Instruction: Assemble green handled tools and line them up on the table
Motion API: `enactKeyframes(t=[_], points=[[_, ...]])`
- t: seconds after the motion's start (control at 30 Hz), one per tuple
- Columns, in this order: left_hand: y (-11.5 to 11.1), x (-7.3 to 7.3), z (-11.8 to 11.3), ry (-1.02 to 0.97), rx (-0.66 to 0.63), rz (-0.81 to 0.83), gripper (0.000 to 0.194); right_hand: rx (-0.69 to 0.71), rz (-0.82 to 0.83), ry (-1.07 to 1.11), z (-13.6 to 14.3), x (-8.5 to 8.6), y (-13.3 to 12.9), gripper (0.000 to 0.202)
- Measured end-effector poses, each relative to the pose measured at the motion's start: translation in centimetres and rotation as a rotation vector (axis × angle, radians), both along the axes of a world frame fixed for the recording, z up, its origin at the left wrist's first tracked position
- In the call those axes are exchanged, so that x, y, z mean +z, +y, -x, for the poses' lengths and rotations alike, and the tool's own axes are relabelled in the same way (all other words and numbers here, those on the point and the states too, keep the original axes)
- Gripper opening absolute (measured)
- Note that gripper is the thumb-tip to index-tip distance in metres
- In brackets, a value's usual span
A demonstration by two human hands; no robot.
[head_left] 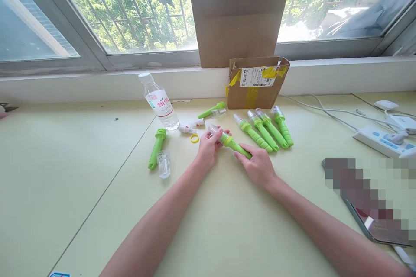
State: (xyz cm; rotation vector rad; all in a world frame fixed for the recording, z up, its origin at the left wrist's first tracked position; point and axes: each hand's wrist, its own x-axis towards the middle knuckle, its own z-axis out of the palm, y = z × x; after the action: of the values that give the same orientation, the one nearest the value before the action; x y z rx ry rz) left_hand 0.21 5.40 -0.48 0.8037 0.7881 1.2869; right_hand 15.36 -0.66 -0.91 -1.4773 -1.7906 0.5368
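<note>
Two bare hands close together over a pale green worktop (pixel 97 160), seen from head height, both holding one light-green stick (pixel 236 146) with a clear ribbed cap (pixel 213 130) and a yellow band where cap and handle meet. Left hand (pixel 209 145) with thumb and fingers closed about the cap end; right hand (pixel 258 164) gripping the lower part of the handle. Stick slanting from cap at upper left to handle at lower right, near the middle of the worktop.

Just beyond the right hand, four similar capped green sticks (pixel 255 134) in a loose row, caps pointing away. To the left, one bare green handle (pixel 157 149) with a ridged top, and just beside it a loose clear cap (pixel 164 164). Farther back, another green handle (pixel 208 111) alongside another clear cap (pixel 218 112). Between these and the left hand, two small white pieces (pixel 187 130) with red marks and a yellow ring (pixel 194 138).

Behind, a labelled plastic bottle (pixel 160 104) with a white lid, and an open cardboard box (pixel 251 95) with yellow tape, below a sunlit window (pixel 130 4). At far right, a white power strip (pixel 378 140) with cables, and a phone (pixel 357 218) partly blurred by pixel blocks
</note>
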Motion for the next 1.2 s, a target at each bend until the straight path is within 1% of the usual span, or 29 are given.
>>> enactKeyframes(t=[0.07, 0.13, 0.27, 0.33, 0.4, 0.47, 0.57, 0.67, 0.77, 0.83, 0.9, 1.0, 1.1, 1.17, 1.2], points=[[0.0, 0.1, 0.0, -0.029, 0.003, 0.014, 0.035, -0.015, -0.028, -0.002, 0.1, -0.2, 0.0, 0.023], [-0.1, 0.2, -0.1, -0.046, 0.023, 0.032, 0.036, -0.062, -0.088, -0.058, 0.3, -0.6, -0.1, 0.024], [-0.2, 0.8, -0.4, -0.008, 0.197, 0.074, 0.035, -0.178, -0.221, -0.258, 0.5, -1.3, -0.3, 0.032], [-0.2, 1.0, -0.3, -0.002, 0.251, 0.075, 0.035, -0.173, -0.272, -0.338, 0.6, -1.5, -0.3, 0.032], [-0.1, 1.2, -0.1, -0.021, 0.238, 0.072, 0.034, -0.126, -0.299, -0.394, 0.6, -1.6, -0.3, 0.032], [0.0, 1.2, 0.1, -0.042, 0.219, 0.072, 0.032, -0.083, -0.29, -0.421, 0.6, -1.5, -0.3, 0.033], [0.1, 1.3, 0.3, -0.055, 0.177, 0.084, 0.03, -0.059, -0.209, -0.352, 0.7, -1.0, -0.4, 0.032], [0.2, 1.7, 0.7, -0.063, 0.103, 0.075, 0.031, -0.008, -0.06, -0.147, 0.6, -0.3, -0.4, 0.025], [0.3, 2.4, 1.0, -0.064, 0.039, 0.028, 0.031, 0.096, 0.08, 0.072, 0.4, 0.4, -0.1, 0.022], [0.3, 2.7, 1.1, -0.068, 0.024, -0.014, 0.031, 0.136, 0.088, 0.124, 0.3, 0.6, 0.0, 0.023], [0.2, 2.9, 0.9, -0.08, 0.037, -0.039, 0.03, 0.086, 0.014, 0.052, 0.4, 0.3, 0.0, 0.023], [-0.2, 3.0, 0.3, -0.074, 0.095, -0.018, 0.029, -0.03, -0.168, -0.179, 0.6, -0.4, -0.1, 0.025], [-0.9, 3.2, -0.5, -0.023, 0.159, 0.002, 0.032, -0.111, -0.345, -0.373, 0.5, -0.9, -0.1, 0.029], [-1.4, 3.5, -1.0, -0.007, 0.17, -0.002, 0.035, -0.143, -0.403, -0.465, 0.4, -1.1, 0.0, 0.028], [-1.6, 3.6, -1.2, -0.01, 0.167, -0.004, 0.036, -0.15, -0.402, -0.508, 0.3, -1.1, 0.0, 0.025]])
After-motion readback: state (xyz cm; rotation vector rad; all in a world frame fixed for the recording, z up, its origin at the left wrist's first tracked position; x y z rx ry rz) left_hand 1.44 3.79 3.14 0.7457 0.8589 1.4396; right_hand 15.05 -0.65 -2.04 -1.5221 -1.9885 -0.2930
